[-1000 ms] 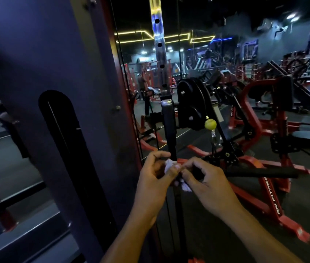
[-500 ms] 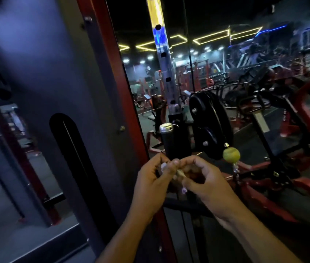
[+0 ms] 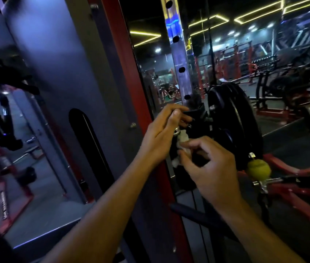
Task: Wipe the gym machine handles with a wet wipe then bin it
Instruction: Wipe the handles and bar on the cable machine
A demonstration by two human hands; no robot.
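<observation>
Crumpled white wet wipe (image 3: 182, 143), soft and bunched, pinched in curled fingertips of the right hand (image 3: 210, 167), pressed against the dark upright handle with chrome end cap (image 3: 177, 132). Left hand (image 3: 164, 132) above, fingers bent round a black strap-like piece; exact grip blurred. Behind, round black weight plate (image 3: 234, 118); yellow-green rubbery ball knob (image 3: 258, 168) just right.

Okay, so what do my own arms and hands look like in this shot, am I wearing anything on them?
Both forearms are bare as far as the frame shows: no sleeves, gloves, watch or wristbands in view. The left hand and the right hand show no rings on the fingers that are visible, though motion blur and dim light hide fine detail. The upper arms are out of frame, so a short sleeve cannot be ruled out.
</observation>
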